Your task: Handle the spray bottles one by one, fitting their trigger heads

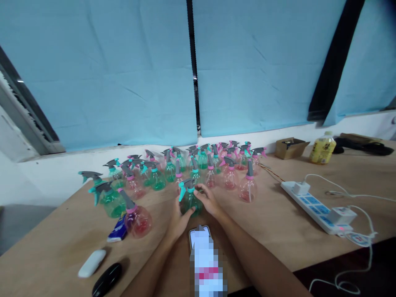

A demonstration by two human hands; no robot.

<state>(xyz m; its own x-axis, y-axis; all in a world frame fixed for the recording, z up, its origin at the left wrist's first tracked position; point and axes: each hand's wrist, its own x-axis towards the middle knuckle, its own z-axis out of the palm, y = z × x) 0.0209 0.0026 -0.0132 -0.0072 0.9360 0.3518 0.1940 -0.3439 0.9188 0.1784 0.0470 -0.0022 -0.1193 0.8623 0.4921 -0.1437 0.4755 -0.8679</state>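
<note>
In the middle of the table a green spray bottle (189,201) with a grey and turquoise trigger head stands upright between my two hands. My left hand (182,219) is closed round its left side, with the thumb across the front. From the right, my right hand (209,201) grips the bottle, its fingers near the neck and its thumb on the side. Close behind stand a pink spray bottle (229,179) and another green one (158,180), among several more in loose rows. A phone (194,236), partly blurred out, lies just in front of my hands.
To the left are a pink spray bottle (139,222), a blue packet (118,229), a white case (92,263) and a black case (107,280). A power strip (315,208) with white cables, a cardboard box (291,149) and a yellow-labelled bottle (322,149) are at right.
</note>
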